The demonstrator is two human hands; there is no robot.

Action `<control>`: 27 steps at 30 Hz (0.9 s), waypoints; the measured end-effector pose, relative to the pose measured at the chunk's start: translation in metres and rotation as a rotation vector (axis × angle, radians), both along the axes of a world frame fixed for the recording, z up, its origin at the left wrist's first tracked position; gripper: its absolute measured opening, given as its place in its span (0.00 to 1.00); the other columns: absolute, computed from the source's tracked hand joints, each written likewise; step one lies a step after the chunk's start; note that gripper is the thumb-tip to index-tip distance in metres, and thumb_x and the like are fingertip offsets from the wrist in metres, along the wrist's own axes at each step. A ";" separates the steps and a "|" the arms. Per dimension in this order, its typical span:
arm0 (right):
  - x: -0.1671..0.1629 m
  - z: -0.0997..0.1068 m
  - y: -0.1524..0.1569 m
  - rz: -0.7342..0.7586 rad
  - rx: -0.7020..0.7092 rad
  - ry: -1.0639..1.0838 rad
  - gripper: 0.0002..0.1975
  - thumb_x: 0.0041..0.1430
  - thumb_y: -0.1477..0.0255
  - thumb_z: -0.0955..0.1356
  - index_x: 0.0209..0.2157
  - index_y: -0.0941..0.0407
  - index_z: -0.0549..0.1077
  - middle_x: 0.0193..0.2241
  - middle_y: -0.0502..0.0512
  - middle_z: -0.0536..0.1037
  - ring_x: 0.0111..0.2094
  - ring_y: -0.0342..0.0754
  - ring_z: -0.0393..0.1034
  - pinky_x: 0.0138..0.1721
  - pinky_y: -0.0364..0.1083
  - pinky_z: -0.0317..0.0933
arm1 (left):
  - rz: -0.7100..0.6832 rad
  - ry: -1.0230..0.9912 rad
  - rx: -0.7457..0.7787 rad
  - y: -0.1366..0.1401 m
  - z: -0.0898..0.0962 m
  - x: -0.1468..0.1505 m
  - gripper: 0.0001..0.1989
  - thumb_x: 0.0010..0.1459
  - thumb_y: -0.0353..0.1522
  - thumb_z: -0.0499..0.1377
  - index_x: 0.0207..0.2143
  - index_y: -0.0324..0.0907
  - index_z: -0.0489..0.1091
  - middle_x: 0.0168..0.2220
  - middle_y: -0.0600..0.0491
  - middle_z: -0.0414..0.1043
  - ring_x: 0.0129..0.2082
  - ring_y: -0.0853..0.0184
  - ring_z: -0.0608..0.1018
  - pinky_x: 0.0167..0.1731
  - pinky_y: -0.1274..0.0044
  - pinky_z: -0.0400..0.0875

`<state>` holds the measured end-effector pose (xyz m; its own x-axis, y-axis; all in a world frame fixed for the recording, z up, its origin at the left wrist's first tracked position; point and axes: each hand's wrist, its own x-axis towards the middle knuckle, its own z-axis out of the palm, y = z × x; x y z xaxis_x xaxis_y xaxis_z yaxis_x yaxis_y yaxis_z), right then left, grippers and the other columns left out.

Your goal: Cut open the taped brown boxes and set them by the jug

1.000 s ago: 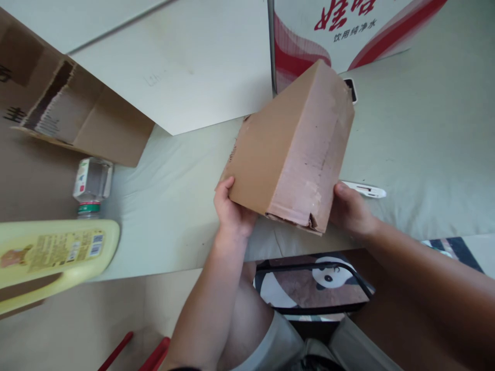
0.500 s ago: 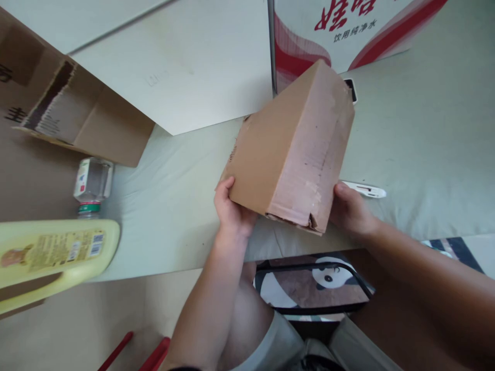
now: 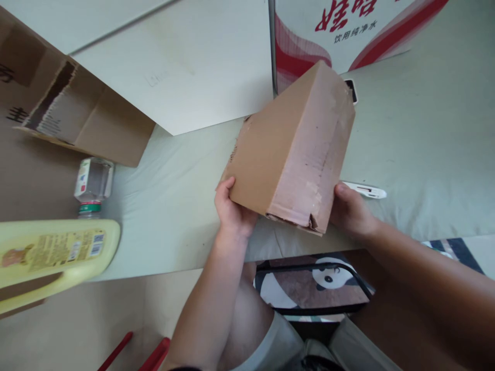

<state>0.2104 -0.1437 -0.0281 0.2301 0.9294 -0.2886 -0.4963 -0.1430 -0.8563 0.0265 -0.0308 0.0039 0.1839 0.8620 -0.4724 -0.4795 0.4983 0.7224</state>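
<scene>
The carton [image 3: 290, 149] is in the centre of the frame, tilted, its top end pointing to the upper right. A plain brown face shows on its left, and a paler, scuffed face on its right; the lower edge is torn near the bottom corner. Whether it touches the surface [image 3: 425, 144] below, I cannot tell.

The left hand [image 3: 234, 208] has its grip clamped on the carton's lower left corner, thumb on the brown face and fingers underneath. The right hand [image 3: 351, 208] has its grip closed on the lower right edge, thumb at the edge, its fingers mostly hidden.

A white cutter [image 3: 369, 191] lies just beside the right hand, right of centre. A white-rimmed device [image 3: 353, 93] shows partly behind the carton's upper right edge. The red and white box [image 3: 344, 31] stands at the top, right of a white panel [image 3: 174, 72].

In the upper left is a brown box [image 3: 112, 123] with a torn strip; below it lies a clear bottle [image 3: 95, 180], cap towards a yellow jug [image 3: 77, 252] at the left edge. A panda print [image 3: 309, 288] shows at the lower centre, between the forearms.
</scene>
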 end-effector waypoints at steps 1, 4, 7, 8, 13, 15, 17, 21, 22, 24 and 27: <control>0.000 0.000 0.000 -0.004 0.000 -0.004 0.23 0.45 0.43 0.75 0.27 0.46 0.70 0.22 0.51 0.72 0.34 0.59 0.75 0.41 0.59 0.71 | 0.001 0.001 -0.004 0.000 -0.001 -0.001 0.18 0.50 0.41 0.65 0.42 0.43 0.76 0.38 0.49 0.82 0.45 0.55 0.83 0.41 0.70 0.76; 0.000 -0.001 0.000 -0.007 -0.008 -0.011 0.22 0.46 0.44 0.74 0.27 0.46 0.71 0.22 0.51 0.72 0.32 0.59 0.74 0.40 0.60 0.72 | -0.003 0.008 -0.018 0.001 -0.001 -0.002 0.19 0.50 0.41 0.65 0.43 0.43 0.75 0.39 0.48 0.82 0.47 0.54 0.83 0.43 0.70 0.76; 0.000 -0.001 0.000 -0.013 -0.004 -0.011 0.22 0.45 0.43 0.75 0.26 0.46 0.71 0.19 0.50 0.69 0.28 0.57 0.72 0.36 0.58 0.72 | -0.015 0.019 -0.012 0.001 0.000 -0.002 0.19 0.50 0.41 0.65 0.44 0.44 0.75 0.40 0.48 0.81 0.47 0.54 0.83 0.45 0.69 0.76; 0.000 -0.001 0.000 -0.016 -0.004 -0.017 0.23 0.45 0.43 0.75 0.26 0.46 0.70 0.18 0.49 0.67 0.27 0.56 0.71 0.34 0.58 0.71 | -0.017 0.019 -0.011 0.002 0.000 -0.002 0.19 0.50 0.41 0.65 0.45 0.44 0.75 0.40 0.48 0.81 0.48 0.54 0.83 0.45 0.69 0.76; -0.001 0.001 0.000 -0.011 -0.003 -0.023 0.24 0.44 0.42 0.75 0.26 0.47 0.68 0.19 0.48 0.68 0.26 0.54 0.70 0.32 0.56 0.71 | -0.012 0.015 -0.027 0.001 0.002 -0.002 0.18 0.50 0.41 0.65 0.42 0.43 0.76 0.39 0.49 0.82 0.47 0.54 0.83 0.44 0.69 0.77; -0.001 0.003 0.000 -0.010 0.009 -0.010 0.24 0.44 0.43 0.75 0.26 0.47 0.69 0.21 0.49 0.71 0.29 0.55 0.72 0.35 0.56 0.71 | -0.013 0.028 -0.037 0.001 0.002 -0.002 0.18 0.50 0.41 0.65 0.43 0.43 0.76 0.39 0.49 0.82 0.47 0.54 0.83 0.44 0.69 0.77; -0.002 0.004 0.001 0.001 0.024 -0.001 0.23 0.46 0.43 0.75 0.27 0.47 0.69 0.24 0.51 0.74 0.35 0.57 0.76 0.38 0.57 0.72 | -0.014 0.044 -0.040 0.001 0.002 -0.002 0.19 0.51 0.42 0.65 0.44 0.43 0.76 0.40 0.48 0.82 0.47 0.54 0.83 0.44 0.68 0.77; -0.003 0.006 0.003 0.013 0.021 0.000 0.24 0.45 0.43 0.75 0.28 0.46 0.70 0.26 0.51 0.77 0.38 0.59 0.77 0.40 0.58 0.73 | -0.012 0.053 -0.027 0.001 0.002 -0.001 0.22 0.51 0.43 0.64 0.47 0.44 0.75 0.41 0.48 0.82 0.46 0.54 0.83 0.44 0.68 0.77; -0.003 0.006 0.003 0.008 0.020 0.003 0.24 0.43 0.42 0.75 0.27 0.46 0.70 0.25 0.51 0.77 0.36 0.58 0.77 0.39 0.58 0.73 | -0.012 0.049 -0.026 0.001 0.002 -0.001 0.22 0.51 0.43 0.64 0.47 0.44 0.75 0.41 0.48 0.82 0.46 0.54 0.83 0.43 0.68 0.77; -0.003 0.006 0.003 -0.002 0.017 0.007 0.26 0.41 0.41 0.76 0.26 0.46 0.70 0.23 0.50 0.76 0.33 0.57 0.76 0.38 0.57 0.73 | -0.013 0.034 -0.026 0.001 0.002 -0.001 0.21 0.51 0.42 0.64 0.46 0.44 0.75 0.40 0.48 0.82 0.45 0.55 0.83 0.43 0.69 0.77; -0.002 0.004 0.002 -0.017 -0.008 0.000 0.26 0.40 0.41 0.76 0.26 0.46 0.71 0.23 0.50 0.76 0.29 0.56 0.74 0.37 0.58 0.74 | -0.012 0.013 -0.025 0.001 0.001 -0.001 0.20 0.51 0.42 0.65 0.45 0.43 0.75 0.40 0.48 0.82 0.45 0.55 0.83 0.43 0.69 0.77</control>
